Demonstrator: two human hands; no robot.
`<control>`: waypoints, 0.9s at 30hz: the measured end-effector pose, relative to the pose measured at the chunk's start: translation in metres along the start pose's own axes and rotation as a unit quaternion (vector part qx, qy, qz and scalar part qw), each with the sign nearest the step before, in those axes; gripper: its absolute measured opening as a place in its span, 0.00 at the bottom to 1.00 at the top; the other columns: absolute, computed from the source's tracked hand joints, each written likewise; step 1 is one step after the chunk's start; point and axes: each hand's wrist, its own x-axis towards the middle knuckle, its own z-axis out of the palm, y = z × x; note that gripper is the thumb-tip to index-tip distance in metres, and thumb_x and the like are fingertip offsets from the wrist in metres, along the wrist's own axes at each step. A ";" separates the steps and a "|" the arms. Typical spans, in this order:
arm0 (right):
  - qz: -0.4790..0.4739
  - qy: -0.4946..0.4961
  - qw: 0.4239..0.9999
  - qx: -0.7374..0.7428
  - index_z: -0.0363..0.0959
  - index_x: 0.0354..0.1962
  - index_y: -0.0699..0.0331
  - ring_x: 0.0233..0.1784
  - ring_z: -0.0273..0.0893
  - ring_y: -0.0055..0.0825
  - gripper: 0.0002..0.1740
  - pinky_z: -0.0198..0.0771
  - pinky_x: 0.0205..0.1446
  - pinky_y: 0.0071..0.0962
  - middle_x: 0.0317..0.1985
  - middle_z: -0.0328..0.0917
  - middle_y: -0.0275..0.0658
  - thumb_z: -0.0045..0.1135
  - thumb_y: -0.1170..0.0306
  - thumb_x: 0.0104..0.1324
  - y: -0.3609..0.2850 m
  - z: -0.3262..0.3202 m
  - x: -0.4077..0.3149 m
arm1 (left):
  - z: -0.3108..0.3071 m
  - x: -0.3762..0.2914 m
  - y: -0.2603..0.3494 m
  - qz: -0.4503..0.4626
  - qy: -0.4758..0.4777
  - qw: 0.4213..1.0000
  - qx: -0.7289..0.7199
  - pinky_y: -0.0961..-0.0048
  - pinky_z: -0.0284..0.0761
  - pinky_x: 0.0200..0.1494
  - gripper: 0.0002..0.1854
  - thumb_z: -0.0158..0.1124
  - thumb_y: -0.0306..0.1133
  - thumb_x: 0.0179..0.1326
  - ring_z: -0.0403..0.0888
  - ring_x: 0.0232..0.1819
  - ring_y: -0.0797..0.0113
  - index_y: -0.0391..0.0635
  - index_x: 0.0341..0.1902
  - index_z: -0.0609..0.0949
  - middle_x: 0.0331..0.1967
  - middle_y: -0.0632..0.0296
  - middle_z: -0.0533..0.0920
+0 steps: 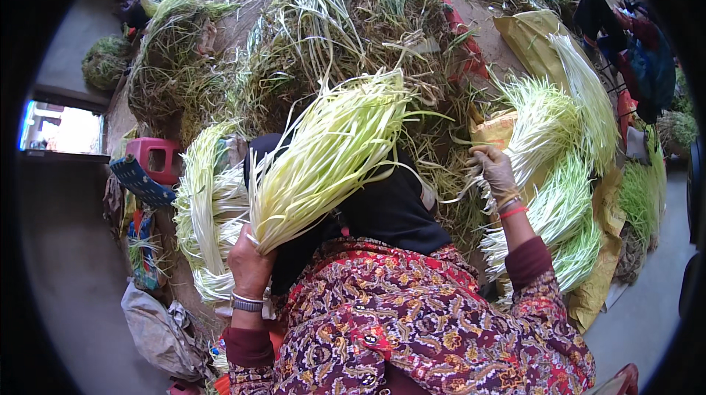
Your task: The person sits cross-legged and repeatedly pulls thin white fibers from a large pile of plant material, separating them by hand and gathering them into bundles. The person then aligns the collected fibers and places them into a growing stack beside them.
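Note:
My left hand (252,262) grips the white root ends of a thick bunch of pale yellow-green leaves (336,147), which look like blanched garlic chives. The bunch slants up and to the right across my dark-trousered lap, its leaf tips fanned out at the far end. Off to the right, my right hand (492,170), in a thin glove, is closed with the fingertips pinched around a few loose pale leaves (466,188). Just beyond that hand lie heaped bunches of similar leaves (543,119), white ends toward me. Another stack of bunches (207,213) rests left of my knee.
Ahead spreads a big heap of dry leaf waste (353,36). Yellow woven sacks (532,36) lie under the right-hand bunches. To the left are a pink plastic stool (157,159) and a grey sack (157,334). Another person (642,58) sits at the far right.

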 end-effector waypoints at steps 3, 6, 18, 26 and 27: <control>-0.090 0.017 0.994 0.062 0.80 0.49 0.68 0.30 0.82 0.18 0.10 0.75 0.29 0.15 0.34 0.86 0.39 0.61 0.70 0.75 -0.048 0.028 -0.032 | 0.004 0.016 -0.004 0.017 -0.021 1.000 -0.015 0.51 0.78 0.34 0.18 0.74 0.44 0.60 0.84 0.32 0.39 0.46 0.43 0.80 0.28 0.46 0.84; -0.191 -0.033 0.980 0.041 0.80 0.50 0.66 0.38 0.84 0.19 0.11 0.79 0.36 0.16 0.41 0.86 0.39 0.61 0.71 0.74 -0.114 0.084 -0.059 | 0.012 0.023 -0.002 0.031 -0.010 0.999 -0.027 0.51 0.78 0.33 0.18 0.74 0.45 0.60 0.84 0.32 0.39 0.46 0.44 0.79 0.27 0.47 0.83; -0.293 -0.195 0.855 -0.380 0.80 0.35 0.59 0.28 0.81 0.40 0.09 0.75 0.33 0.35 0.25 0.79 0.44 0.64 0.62 0.70 -0.146 0.142 -0.093 | 0.028 0.021 0.003 0.026 0.003 0.990 -0.139 0.52 0.77 0.34 0.18 0.70 0.46 0.64 0.84 0.34 0.38 0.45 0.44 0.78 0.29 0.46 0.84; -0.069 -0.160 0.979 -0.111 0.81 0.46 0.67 0.36 0.80 0.17 0.08 0.78 0.43 0.20 0.35 0.84 0.31 0.61 0.71 0.74 -0.133 0.113 -0.076 | 0.030 0.021 -0.005 0.017 0.005 0.990 -0.141 0.53 0.77 0.33 0.18 0.72 0.46 0.63 0.84 0.35 0.40 0.46 0.43 0.78 0.30 0.48 0.84; -0.120 -0.122 0.980 -0.100 0.81 0.48 0.67 0.38 0.81 0.18 0.09 0.77 0.45 0.21 0.36 0.83 0.32 0.61 0.72 0.74 -0.136 0.115 -0.072 | 0.030 0.021 -0.004 0.018 0.009 0.990 -0.140 0.53 0.77 0.33 0.19 0.72 0.47 0.63 0.84 0.34 0.40 0.46 0.43 0.78 0.30 0.48 0.84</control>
